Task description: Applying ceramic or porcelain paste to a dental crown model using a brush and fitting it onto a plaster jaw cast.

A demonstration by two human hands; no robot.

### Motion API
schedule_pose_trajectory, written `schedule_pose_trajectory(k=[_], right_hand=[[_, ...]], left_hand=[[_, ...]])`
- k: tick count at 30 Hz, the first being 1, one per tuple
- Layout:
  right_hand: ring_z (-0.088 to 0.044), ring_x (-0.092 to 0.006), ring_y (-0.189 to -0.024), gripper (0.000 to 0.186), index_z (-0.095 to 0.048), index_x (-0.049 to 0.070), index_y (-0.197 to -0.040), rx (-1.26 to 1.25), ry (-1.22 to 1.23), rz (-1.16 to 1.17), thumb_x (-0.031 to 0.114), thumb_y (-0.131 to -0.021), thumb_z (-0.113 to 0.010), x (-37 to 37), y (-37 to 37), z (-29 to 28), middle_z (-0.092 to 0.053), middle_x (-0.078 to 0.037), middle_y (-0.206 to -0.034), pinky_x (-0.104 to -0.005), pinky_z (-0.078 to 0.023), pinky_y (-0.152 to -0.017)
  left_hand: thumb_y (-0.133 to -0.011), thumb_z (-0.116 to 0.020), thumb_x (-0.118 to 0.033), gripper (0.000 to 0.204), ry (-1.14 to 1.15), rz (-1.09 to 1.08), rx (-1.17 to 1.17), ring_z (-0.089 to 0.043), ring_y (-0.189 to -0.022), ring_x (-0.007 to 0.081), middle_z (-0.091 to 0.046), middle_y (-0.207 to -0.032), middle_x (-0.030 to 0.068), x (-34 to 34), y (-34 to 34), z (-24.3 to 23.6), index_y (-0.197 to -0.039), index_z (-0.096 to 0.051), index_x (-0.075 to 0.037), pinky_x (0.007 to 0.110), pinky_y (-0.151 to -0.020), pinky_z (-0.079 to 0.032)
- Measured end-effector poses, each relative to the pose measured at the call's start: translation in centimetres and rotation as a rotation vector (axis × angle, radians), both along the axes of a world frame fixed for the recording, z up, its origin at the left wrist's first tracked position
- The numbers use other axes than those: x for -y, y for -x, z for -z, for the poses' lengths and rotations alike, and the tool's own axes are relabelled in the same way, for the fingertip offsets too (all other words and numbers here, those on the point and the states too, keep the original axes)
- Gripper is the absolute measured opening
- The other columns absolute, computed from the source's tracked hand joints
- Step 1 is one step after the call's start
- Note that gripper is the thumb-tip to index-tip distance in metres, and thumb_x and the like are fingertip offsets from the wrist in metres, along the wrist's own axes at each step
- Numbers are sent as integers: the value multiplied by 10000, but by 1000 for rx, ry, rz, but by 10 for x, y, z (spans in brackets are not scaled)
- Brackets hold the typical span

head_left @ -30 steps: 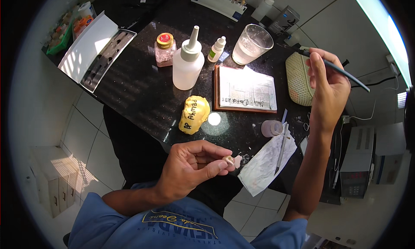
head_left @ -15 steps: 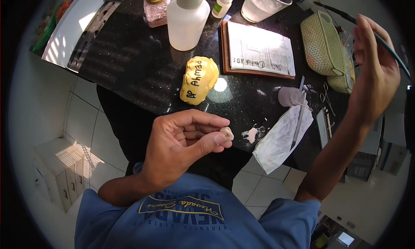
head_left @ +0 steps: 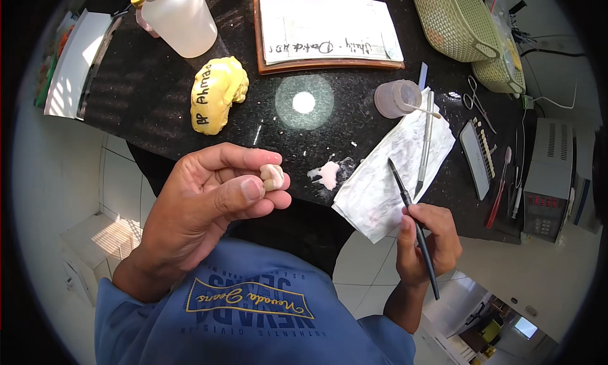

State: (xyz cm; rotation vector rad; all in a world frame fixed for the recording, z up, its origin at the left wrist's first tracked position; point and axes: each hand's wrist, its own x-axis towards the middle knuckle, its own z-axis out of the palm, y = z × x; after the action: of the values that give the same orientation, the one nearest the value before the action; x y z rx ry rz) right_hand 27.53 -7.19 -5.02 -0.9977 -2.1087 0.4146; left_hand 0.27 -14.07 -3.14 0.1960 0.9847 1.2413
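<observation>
My left hand (head_left: 209, 207) is closed on a small cream-coloured, tooth-like piece (head_left: 271, 178) between thumb and fingers. Low on the right, my right hand (head_left: 427, 245) grips a slim black brush (head_left: 423, 251), its tip over a folded white tissue (head_left: 373, 197). A silver instrument (head_left: 426, 150) lies on that tissue. Beside the tissue are a small translucent cup (head_left: 396, 99) with a stick across it and a pale pink smear (head_left: 327, 174) on the black counter (head_left: 145, 105). A lumpy yellow mould with handwriting (head_left: 215, 96) lies beyond my left hand.
Behind stand a squeeze bottle (head_left: 180, 23), a paper pad (head_left: 326, 26) and woven baskets (head_left: 446, 23). An open case (head_left: 73, 67) is at left. Scissors (head_left: 474, 99), a sample strip (head_left: 475, 159), a red-handled tool (head_left: 497, 188) and a grey machine (head_left: 544, 181) are at right.
My right hand with the brush has swung down from the upper right to the tissue. My left hand has shifted slightly left, still holding the small piece. The view has also shifted.
</observation>
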Motion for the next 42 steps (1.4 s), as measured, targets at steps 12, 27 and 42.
schedule_pose_trajectory(k=[12, 27, 42], right_hand=[[-591, -208, -597, 183, -651, 34, -909, 172, -56, -217, 46, -728, -681, -9, -19, -5, -605, -75, -740, -290, -480, -518], [-665, -373, -935, 418, -645, -8, -944, 366, -134, -234, 365, -976, -460, -31, -9, -2, -683, -194, -947, -486, -511, -863], [-611, -189, -552, 121, -608, -32, -854, -332, 310, -75, 50, -788, -667, 7, 33, 1, -631, -148, -718, -261, -465, -478]], left_hand=[[-812, -641, 67, 285, -149, -26, -362, -675, -886, 185, -657, -971, 146, -8, -22, 2, -1093, -590, 71, 266, -833, -554], [-763, -645, 145, 318, -389, -21, -831, -678, -871, 177, -666, -956, 175, -5, -29, 16, -1070, -650, 63, 244, -790, -572], [-804, -625, 127, 329, -226, -2, -731, -685, -863, 185, -655, -974, 157, 0, -40, 13, -1127, -618, 67, 246, -792, -563]])
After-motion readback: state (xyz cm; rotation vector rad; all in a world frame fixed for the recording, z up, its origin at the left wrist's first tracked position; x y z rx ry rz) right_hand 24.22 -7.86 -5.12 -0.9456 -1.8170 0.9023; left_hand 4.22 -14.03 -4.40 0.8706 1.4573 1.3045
